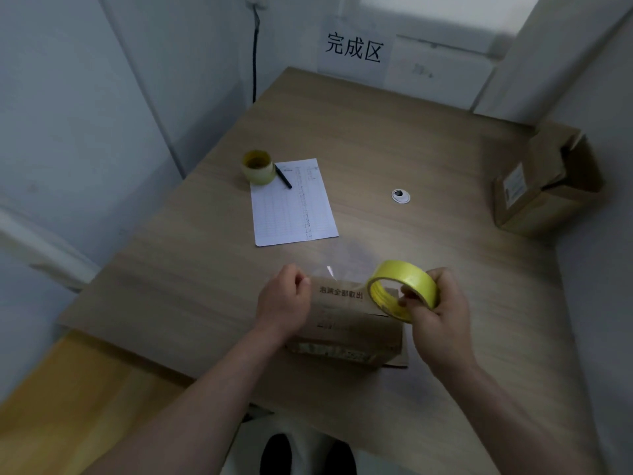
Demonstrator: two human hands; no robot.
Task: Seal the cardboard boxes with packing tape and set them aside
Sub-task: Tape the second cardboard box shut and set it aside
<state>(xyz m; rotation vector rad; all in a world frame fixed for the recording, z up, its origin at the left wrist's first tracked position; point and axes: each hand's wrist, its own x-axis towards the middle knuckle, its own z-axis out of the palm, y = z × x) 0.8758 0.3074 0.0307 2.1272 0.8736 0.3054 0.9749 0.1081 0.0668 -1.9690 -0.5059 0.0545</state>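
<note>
Right, the box [346, 323] being sealed sits at the near edge of the bench [411, 138], flaps closed, printed side up. The left hand [284, 299] is at the box's top left corner, fingers curled and pinching what looks like the free end of clear tape; a glint of the strip [330, 271] shows just above the box. The right hand [435, 310] grips the yellow tape roll [402, 289] over the box's right end, fingers clenched through the core and around the rim.

Risks, as I judge them:
- The strip hangs in the air between the hands. If it goes slack it can fold onto itself or land crooked off the seam.
- Neither hand pins the box, so a pull on the roll could drag it toward the bench edge.
- The tape is near invisible in this light, so the end is easy to lose.

Count:
- Boxes: two. This one, plus an open box [544, 186] at the far right of the bench, flaps still up.
- Tape rolls: two. The held one and a spare roll [257, 167] beside the sheet.
- One paper sheet [293, 204], one pen [283, 177] across its top left corner, one wall sign [353, 49].
</note>
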